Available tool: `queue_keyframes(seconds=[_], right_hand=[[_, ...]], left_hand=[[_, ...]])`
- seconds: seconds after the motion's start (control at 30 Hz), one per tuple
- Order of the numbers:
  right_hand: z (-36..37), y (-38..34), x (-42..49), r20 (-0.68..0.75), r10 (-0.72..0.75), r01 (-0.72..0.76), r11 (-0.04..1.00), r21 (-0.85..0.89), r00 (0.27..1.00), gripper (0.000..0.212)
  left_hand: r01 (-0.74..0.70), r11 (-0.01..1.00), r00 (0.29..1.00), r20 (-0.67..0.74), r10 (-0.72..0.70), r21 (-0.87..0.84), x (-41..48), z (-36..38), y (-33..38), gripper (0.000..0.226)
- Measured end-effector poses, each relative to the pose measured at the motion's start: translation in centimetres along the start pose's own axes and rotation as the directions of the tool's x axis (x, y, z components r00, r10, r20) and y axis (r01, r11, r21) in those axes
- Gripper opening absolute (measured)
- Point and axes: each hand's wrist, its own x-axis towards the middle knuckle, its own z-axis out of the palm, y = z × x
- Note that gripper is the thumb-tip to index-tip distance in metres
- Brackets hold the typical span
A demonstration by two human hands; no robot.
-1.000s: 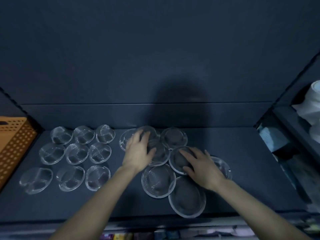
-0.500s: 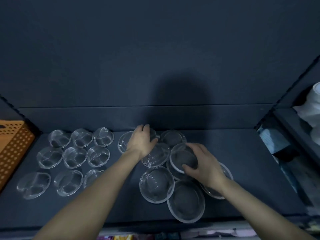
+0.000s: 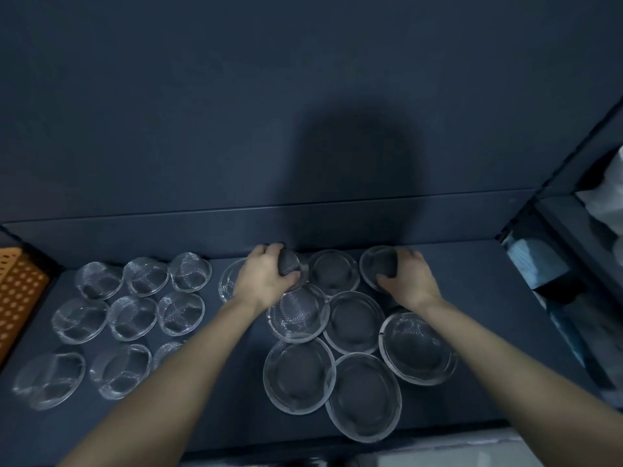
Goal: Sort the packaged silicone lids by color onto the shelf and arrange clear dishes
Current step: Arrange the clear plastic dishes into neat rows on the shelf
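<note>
Step in hand: clear dishes are being arranged on the shelf point(image 3: 472, 298); no packaged lids are seen in view. The small dishes point(image 3: 133, 318) are set in a neat three-by-three block at the left, near the orange basket point(image 3: 17, 291). The large dishes point(image 3: 357, 321) at centre-right are bunched with rims overlapping, so that group is judged unfinished. The left hand point(image 3: 269, 274) is reached to the back of the shelf, grip clamped on the back-row dish point(image 3: 292, 264): fingers are curled over the far edge, thumb is at the near edge, and the dish looks tilted. The right hand point(image 3: 408, 278) is closed on the right-end dish point(image 3: 377, 264), fingers curled over its rim, thumb on the near side. Both forearms are stretched forward over the front dishes. Next move, as judged: both held dishes are to be set flat in a back row, apart from their neighbours, then the overlapped ones spread into rows. Care is called for, since the rims look slick and the forearms pass close above the front dishes.
</note>
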Motion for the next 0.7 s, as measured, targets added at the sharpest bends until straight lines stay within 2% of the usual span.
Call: queue_keyframes(seconds=[0.13, 0.27, 0.53, 0.6, 0.7], right_hand=[[0.4, 0.1, 0.9, 0.041, -0.002, 0.005, 0.997, -0.072, 0.999, 0.052], [0.5, 0.4, 1.0, 0.019, 0.015, -0.013, 0.993, -0.117, 1.000, 0.050], [-0.7, 1.3, 0.1, 0.069, -0.023, 0.026, 0.999, -0.039, 0.997, 0.063], [-1.0, 1.0, -0.9, 0.054, -0.065, 0.066, 0.998, -0.021, 0.996, 0.060], [-1.2, -0.2, -2.9, 0.080, -0.224, 0.228, 0.972, -0.048, 0.971, 0.051]], left_hand=[[-0.024, 0.998, 0.998, -0.066, 0.020, -0.065, -0.4, -0.3, 0.3, 0.063], [-0.056, 0.993, 0.991, -0.126, 0.042, -0.106, -1.1, -0.3, 0.3, 0.059], [-0.063, 0.992, 0.990, -0.135, 0.047, -0.113, -2.2, -0.4, 0.2, 0.059], [-0.064, 0.991, 0.989, -0.138, 0.047, -0.118, -2.7, -0.5, 0.1, 0.059], [-0.084, 0.989, 0.987, -0.150, 0.066, -0.119, -3.4, -0.7, -0.1, 0.059]])
